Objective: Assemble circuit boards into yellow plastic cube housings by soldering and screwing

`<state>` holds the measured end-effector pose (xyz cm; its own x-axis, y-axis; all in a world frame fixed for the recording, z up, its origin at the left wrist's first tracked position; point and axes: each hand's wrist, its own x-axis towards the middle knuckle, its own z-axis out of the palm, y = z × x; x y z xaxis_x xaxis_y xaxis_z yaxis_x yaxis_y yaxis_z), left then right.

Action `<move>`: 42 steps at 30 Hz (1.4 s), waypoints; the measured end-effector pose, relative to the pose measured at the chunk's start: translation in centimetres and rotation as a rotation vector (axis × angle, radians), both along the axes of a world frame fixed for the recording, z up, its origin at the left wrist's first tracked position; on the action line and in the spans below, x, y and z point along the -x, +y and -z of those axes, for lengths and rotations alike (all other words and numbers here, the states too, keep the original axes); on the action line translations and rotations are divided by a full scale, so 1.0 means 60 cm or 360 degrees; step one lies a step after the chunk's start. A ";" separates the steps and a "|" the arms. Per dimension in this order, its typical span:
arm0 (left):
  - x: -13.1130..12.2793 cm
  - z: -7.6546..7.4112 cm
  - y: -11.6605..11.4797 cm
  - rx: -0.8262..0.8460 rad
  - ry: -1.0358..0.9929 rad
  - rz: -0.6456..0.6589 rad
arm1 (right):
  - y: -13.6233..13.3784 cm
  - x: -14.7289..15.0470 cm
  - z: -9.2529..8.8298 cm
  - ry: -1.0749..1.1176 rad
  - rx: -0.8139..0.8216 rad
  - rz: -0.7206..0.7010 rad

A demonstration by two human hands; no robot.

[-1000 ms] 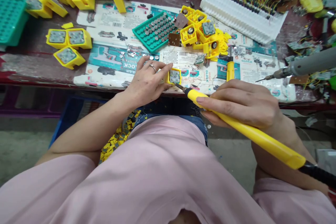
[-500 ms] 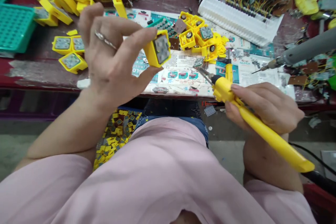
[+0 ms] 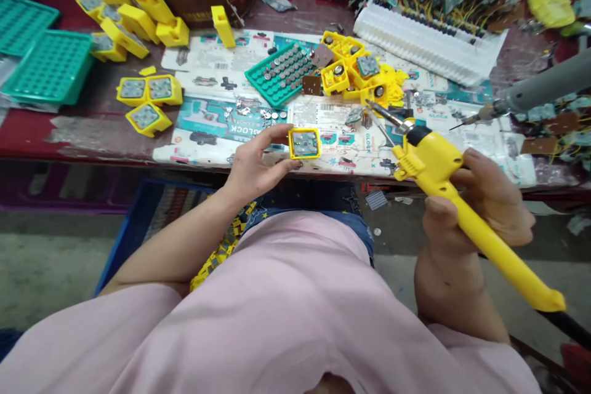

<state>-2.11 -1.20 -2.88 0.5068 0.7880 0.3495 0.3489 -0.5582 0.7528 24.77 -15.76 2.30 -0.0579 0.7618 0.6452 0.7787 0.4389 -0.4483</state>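
My left hand (image 3: 261, 163) pinches a small yellow plastic case (image 3: 305, 143) between thumb and fingers, at the front edge of the table. A grey-green circuit board fills the case's upturned face. In my right hand (image 3: 489, 197) is a yellow soldering iron (image 3: 480, 225) with a trigger and a metal tip. Its tip points up and left, near a loose circuit board (image 3: 354, 116) and the cluster of yellow cases (image 3: 351, 68). A green tray (image 3: 281, 74) behind my left hand holds several round metal cells.
Three filled yellow cases (image 3: 148, 98) lie at left, beside green trays (image 3: 50, 68). A brown bowl (image 3: 207, 3) heaped with yellow parts stands behind. A white foam rack (image 3: 420, 43) carries wired boards. From the right a grey pointed tool (image 3: 521, 95) juts over the table.
My left hand has lowered the yellow case toward the table edge and turned its board upward. My right hand still holds the soldering iron, now slightly shifted and turned. The view has shifted a little.
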 end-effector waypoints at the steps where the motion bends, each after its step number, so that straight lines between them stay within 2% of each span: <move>1: -0.002 0.001 -0.003 0.0025 0.0004 0.0006 | 0.002 0.000 0.002 0.0010 -0.0022 0.0013; 5: -0.009 -0.001 -0.009 0.0075 0.0022 -0.0006 | 0.005 0.001 0.010 0.0036 -0.0200 0.0143; 8: -0.009 -0.003 -0.009 0.0094 0.0008 0.0010 | 0.000 0.008 0.017 0.0125 -0.0452 0.0393; 10: -0.009 -0.002 -0.008 0.0087 -0.0026 0.0029 | -0.003 0.014 0.020 0.0191 -0.0529 0.0506; 14: -0.010 0.000 -0.008 0.0055 -0.0112 0.0059 | -0.005 0.020 0.020 0.0222 -0.0443 0.0502; 23: -0.011 0.006 -0.011 0.0110 -0.0175 0.0089 | -0.005 0.025 0.026 0.0298 -0.0466 0.0589; 25: -0.015 0.004 -0.011 0.0281 -0.0285 0.0114 | -0.002 0.030 0.024 0.0369 -0.0519 0.0607; 29: -0.030 -0.011 -0.012 0.0964 -0.0719 0.0278 | 0.017 0.041 0.012 0.0557 -0.0554 0.0612; 31: -0.038 -0.019 -0.013 0.1166 -0.0790 0.0388 | 0.028 0.047 0.007 0.0622 -0.0540 0.0580; 33: -0.043 -0.020 -0.013 0.1039 -0.0740 0.0410 | 0.036 0.053 0.007 0.0678 -0.0471 0.0498; 35: -0.042 -0.014 -0.012 0.0609 -0.0597 0.0327 | 0.040 0.058 0.015 0.0718 -0.0308 0.0411; 37: -0.037 -0.003 -0.009 0.0117 -0.0333 0.0197 | 0.042 0.061 0.029 0.0731 -0.0092 0.0346; 39: -0.029 0.009 -0.006 -0.0249 -0.0055 0.0069 | 0.044 0.062 0.047 0.0735 0.0069 0.0309; 42: -0.019 0.019 -0.002 -0.0497 0.0142 -0.0026 | 0.048 0.062 0.067 0.0761 0.0131 0.0257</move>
<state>-0.95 -1.30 -4.05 0.5344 0.6581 0.5304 0.4165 -0.7511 0.5123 21.06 -12.87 -1.73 0.3519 0.7862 0.5081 0.5328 0.2781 -0.7992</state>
